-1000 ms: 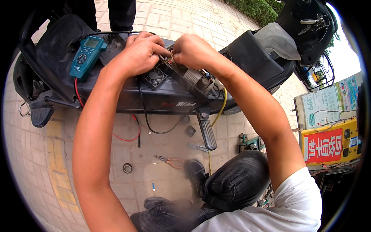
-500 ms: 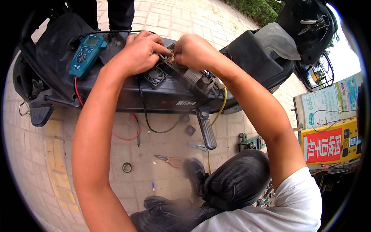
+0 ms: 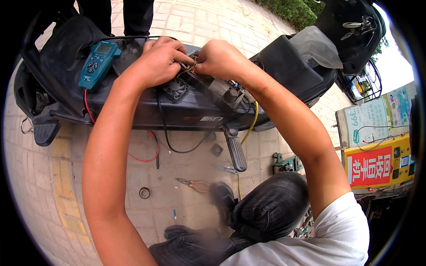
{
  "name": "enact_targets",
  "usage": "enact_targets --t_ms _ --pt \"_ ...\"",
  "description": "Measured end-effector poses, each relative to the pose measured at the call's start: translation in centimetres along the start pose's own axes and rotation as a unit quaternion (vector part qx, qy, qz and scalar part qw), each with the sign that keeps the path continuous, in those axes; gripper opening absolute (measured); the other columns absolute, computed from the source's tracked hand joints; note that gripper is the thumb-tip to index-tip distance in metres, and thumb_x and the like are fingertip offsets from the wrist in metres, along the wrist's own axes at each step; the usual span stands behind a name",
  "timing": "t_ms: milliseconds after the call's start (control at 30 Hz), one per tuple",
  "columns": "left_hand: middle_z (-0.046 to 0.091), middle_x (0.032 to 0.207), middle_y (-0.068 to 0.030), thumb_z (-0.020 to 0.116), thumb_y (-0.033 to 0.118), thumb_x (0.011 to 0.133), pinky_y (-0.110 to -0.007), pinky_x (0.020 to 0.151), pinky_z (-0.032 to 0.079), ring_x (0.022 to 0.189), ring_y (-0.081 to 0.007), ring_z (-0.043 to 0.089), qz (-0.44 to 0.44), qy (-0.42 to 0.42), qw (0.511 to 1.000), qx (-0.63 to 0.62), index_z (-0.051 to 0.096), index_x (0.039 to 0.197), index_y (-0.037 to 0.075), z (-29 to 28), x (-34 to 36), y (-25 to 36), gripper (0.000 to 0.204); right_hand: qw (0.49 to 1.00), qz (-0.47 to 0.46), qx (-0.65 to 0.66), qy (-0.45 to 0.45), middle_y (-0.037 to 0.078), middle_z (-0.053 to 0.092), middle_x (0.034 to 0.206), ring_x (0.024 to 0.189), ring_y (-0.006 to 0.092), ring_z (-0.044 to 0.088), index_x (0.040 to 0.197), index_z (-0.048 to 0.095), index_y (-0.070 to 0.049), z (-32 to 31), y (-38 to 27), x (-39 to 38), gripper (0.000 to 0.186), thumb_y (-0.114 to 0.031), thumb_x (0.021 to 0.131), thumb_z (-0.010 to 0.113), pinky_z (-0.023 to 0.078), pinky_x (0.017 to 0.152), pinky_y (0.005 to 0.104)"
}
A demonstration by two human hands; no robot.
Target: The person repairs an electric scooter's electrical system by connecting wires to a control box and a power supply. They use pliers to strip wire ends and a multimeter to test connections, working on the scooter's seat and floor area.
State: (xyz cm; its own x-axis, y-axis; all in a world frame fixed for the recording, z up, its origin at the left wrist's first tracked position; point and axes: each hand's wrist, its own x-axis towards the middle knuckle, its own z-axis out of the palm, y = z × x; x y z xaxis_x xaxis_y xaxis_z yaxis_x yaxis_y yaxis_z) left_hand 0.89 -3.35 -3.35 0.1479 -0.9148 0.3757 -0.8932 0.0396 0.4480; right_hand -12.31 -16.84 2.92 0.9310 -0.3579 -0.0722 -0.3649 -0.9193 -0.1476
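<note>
My left hand (image 3: 160,63) and my right hand (image 3: 222,61) meet over the footboard of a black electric scooter (image 3: 148,111). Between their fingertips run thin wires (image 3: 191,67), pinched by both hands. The fingers partly hide the wire ends. Below my left hand sits a small black cooling fan (image 3: 176,90). An opened electronic unit (image 3: 230,92), with a finned metal part and exposed components, lies under my right hand. From it hangs a yellow cable (image 3: 254,122). A teal handheld meter (image 3: 98,64) rests on the scooter left of my hands, a red lead coming out of it.
On the paving lie pliers (image 3: 194,184), a roll of tape (image 3: 144,193), and a small blue-and-white stick (image 3: 175,214). A footrest (image 3: 235,148) juts toward my knee. A clear plastic bag (image 3: 315,46) sits at the right. Someone's dark-trousered legs (image 3: 138,17) stand behind the scooter.
My fingers have shifted slightly, and the thin wires show more clearly between them. The whole view has drifted a little; everything else stays in place.
</note>
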Motion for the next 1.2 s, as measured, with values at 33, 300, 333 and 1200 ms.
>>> enact_targets --t_ms 33,300,333,1200 --pt "0.061 0.108 -0.0011 0.049 0.000 0.072 -0.040 0.106 0.029 0.118 -0.0236 0.047 0.002 0.002 1.000 -0.001 0.074 0.102 0.013 0.0 0.1 0.1 0.041 1.000 0.005 -0.014 0.010 0.021 0.063 0.064 0.059 0.0320 0.063 0.081 0.073 -0.001 0.3 0.2 0.1 0.022 -0.021 0.071 0.068 0.050 0.059 0.0396" --pt "0.062 0.109 -0.0028 0.051 0.002 0.074 -0.039 0.106 0.029 0.119 -0.0234 0.047 -0.006 -0.001 1.000 -0.001 0.074 0.102 0.013 -0.3 -0.1 0.1 0.038 0.999 0.022 -0.032 0.026 0.022 0.068 0.082 0.080 0.0377 0.068 0.078 0.071 0.000 1.0 -0.8 0.2 0.023 -0.021 0.069 0.070 0.054 0.072 0.0439" --pt "0.062 0.109 -0.0029 0.051 0.002 0.074 -0.039 0.106 0.029 0.119 -0.0234 0.047 -0.006 -0.003 1.000 -0.001 0.074 0.102 0.013 -0.3 0.0 0.1 0.038 0.999 0.019 -0.025 0.031 0.022 0.068 0.081 0.079 0.0380 0.068 0.078 0.071 0.001 0.9 -0.5 0.2 0.023 -0.020 0.069 0.069 0.054 0.071 0.0440" --pt "0.059 0.104 -0.0015 0.069 0.013 0.074 -0.038 0.102 0.029 0.111 -0.0210 0.050 -0.019 -0.017 0.999 -0.023 0.074 0.095 0.013 -1.6 0.4 0.8 0.022 0.947 -0.255 0.054 0.185 0.002 0.048 0.077 0.073 0.0209 0.050 0.077 0.061 -0.011 2.1 0.7 -9.7 0.018 -0.007 0.063 0.073 0.033 0.066 0.0346"
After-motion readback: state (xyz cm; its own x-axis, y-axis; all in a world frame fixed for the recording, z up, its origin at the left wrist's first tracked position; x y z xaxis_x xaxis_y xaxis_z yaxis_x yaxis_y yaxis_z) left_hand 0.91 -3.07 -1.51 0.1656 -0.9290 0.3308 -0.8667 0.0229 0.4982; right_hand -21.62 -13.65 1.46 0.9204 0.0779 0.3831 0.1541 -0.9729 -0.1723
